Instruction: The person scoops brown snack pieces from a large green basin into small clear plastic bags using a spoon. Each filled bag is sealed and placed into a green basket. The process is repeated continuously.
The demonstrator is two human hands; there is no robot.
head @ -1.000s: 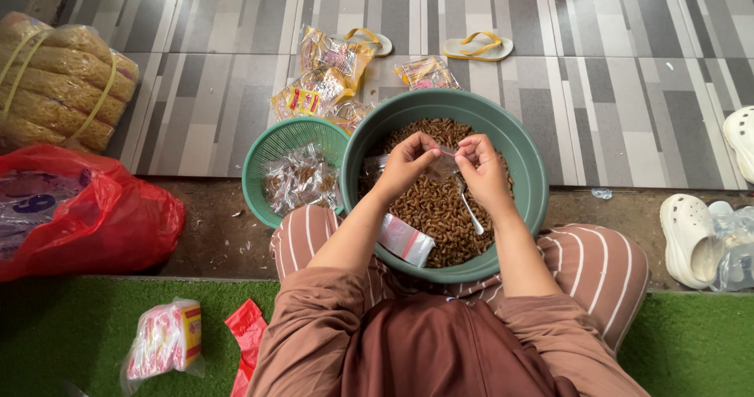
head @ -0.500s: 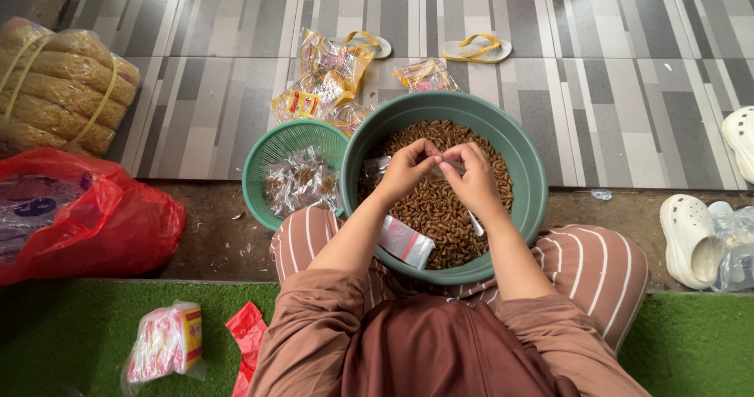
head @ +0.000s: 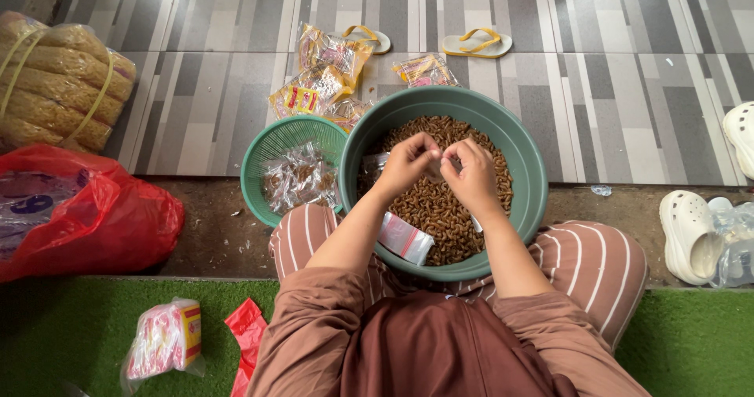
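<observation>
A large green basin point(head: 526, 153) rests on my lap, filled with brown curled snack pieces point(head: 428, 208). Both hands meet above its middle. My left hand point(head: 407, 161) and my right hand point(head: 473, 179) pinch a small clear plastic bag point(head: 448, 161) between their fingertips; the bag is mostly hidden by the fingers. A bit of white, perhaps a spoon point(head: 476, 223), pokes out under my right wrist. A stack of flat clear bags with a red stripe point(head: 405, 238) lies on the snacks near my left forearm.
A smaller green basket point(head: 267, 142) of filled clear packets stands left of the basin. Printed snack wrappers point(head: 314, 91) and yellow sandals point(head: 476, 43) lie on the tiles beyond. A red plastic bag point(head: 118, 216), bundled noodle packs point(head: 55, 91) left; white clogs point(head: 691, 236) right.
My hands have drawn closer together over the basin. The white spoon that stuck out below my right hand a second ago is now almost hidden.
</observation>
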